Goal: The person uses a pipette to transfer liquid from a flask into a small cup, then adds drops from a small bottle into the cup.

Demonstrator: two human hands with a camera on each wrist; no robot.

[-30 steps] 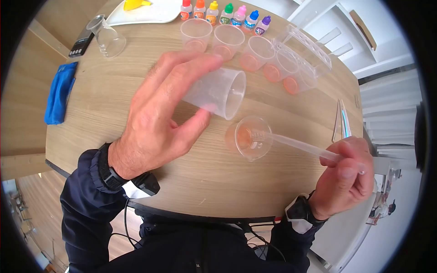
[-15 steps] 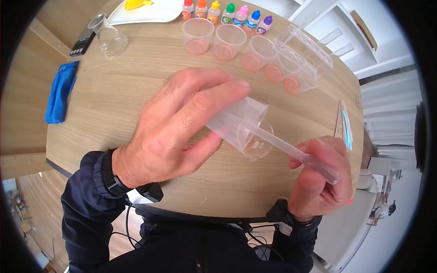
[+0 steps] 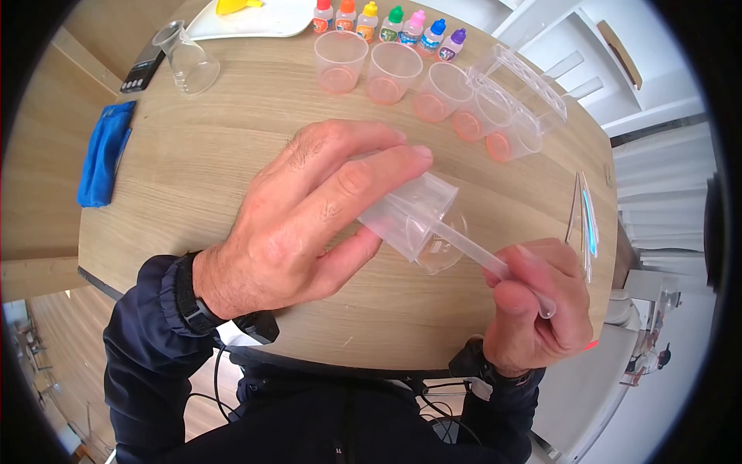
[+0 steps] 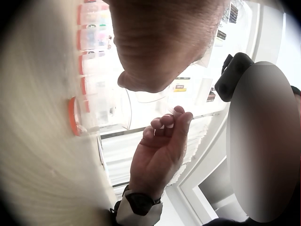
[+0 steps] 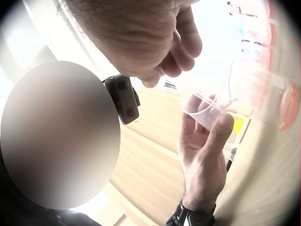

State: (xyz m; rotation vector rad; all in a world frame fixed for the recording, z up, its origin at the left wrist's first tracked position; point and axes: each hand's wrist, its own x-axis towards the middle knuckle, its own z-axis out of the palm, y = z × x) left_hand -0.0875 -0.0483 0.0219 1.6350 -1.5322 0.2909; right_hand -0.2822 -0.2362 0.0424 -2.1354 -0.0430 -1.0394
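The left hand (image 3: pixel 297 224) grips a clear plastic cup (image 3: pixel 421 210), tilted on its side with its mouth toward the right hand. Between thumb and fingers, the right hand (image 3: pixel 541 301) pinches a clear plastic pipette (image 3: pixel 479 255) whose narrow end is inside the tilted cup. Partly hidden behind that cup, a small beaker (image 3: pixel 450 251) stands on the table. In the right wrist view the held cup (image 5: pixel 207 113) rests in the left hand (image 5: pixel 204 160). The left wrist view shows the right hand (image 4: pixel 160 150) with its fingertips together.
Several cups with orange-pink liquid, one here (image 3: pixel 340 66), stand in a row before small dropper bottles (image 3: pixel 392 27). A clear rack (image 3: pixel 518 77) is behind them at right. A flask (image 3: pixel 189 69) and blue cloth (image 3: pixel 106 155) lie left; tweezers (image 3: pixel 573 209) lie right.
The left hand has brought the cup down and right, over part of the beaker. The right hand has moved left, and its pipette has gone from the beaker into the held cup.
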